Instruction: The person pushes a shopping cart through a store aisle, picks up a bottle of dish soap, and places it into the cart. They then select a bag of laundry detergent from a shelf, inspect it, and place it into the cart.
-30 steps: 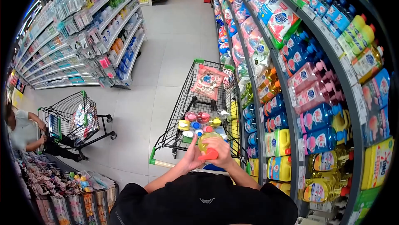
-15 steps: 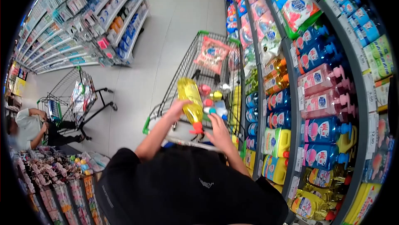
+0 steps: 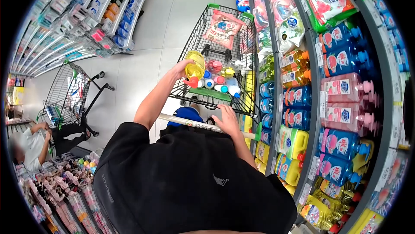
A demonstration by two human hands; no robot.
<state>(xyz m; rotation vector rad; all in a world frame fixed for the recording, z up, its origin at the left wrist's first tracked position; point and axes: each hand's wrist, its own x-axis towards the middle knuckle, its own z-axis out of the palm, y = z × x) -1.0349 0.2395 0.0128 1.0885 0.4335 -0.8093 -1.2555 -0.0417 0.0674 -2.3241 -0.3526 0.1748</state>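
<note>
My left hand (image 3: 182, 69) grips a yellow dish soap bottle (image 3: 196, 64) with a red pump top, reaching over the left side of the shopping cart (image 3: 199, 14). The bottle's pump top points back toward me, beside several small bottles (image 3: 220, 81) with white, pink and blue caps in the cart. My right hand (image 3: 228, 121) is open, fingers apart, near the cart's back edge and above the handle bar (image 3: 194, 123). Farther forward in the basket lies a pink bag (image 3: 223, 30).
Shelves on my right carry blue pump bottles (image 3: 341, 143), pink pump bottles (image 3: 343, 86) and yellow jugs (image 3: 288, 168). To the left a person (image 3: 36, 147) is beside another cart (image 3: 69, 87). Shelving (image 3: 116, 11) stands ahead on the left; hanging goods (image 3: 56, 186) are at lower left.
The bottle has moved forward and left over the cart in my left hand. My right hand has drawn back from beside it toward the handle. The whole view has shifted slightly.
</note>
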